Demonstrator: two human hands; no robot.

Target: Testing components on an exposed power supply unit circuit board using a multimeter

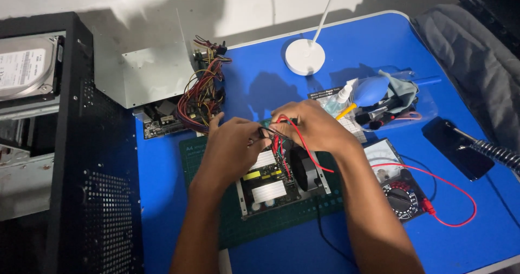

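An opened power supply unit (273, 184) with white heatsinks, a yellow part and a black fan lies on a dark green cutting mat (260, 225). My left hand (230, 147) rests over its far left corner, fingers curled around wires. My right hand (311, 125) hovers over its far edge, pinching a red probe lead (311, 157) among the unit's coloured wires. The lead runs to an analog multimeter (395, 184) at the right. The probe tips are hidden by my fingers.
A black computer case (70, 160) with a hard drive (24, 68) stands at left. A metal cover (154, 71) and a wire bundle (200, 98) lie beyond. On the blue table (260, 73) are a white lamp base (305, 56), a blue air blower (371, 90), brushes and a black phone (457, 147).
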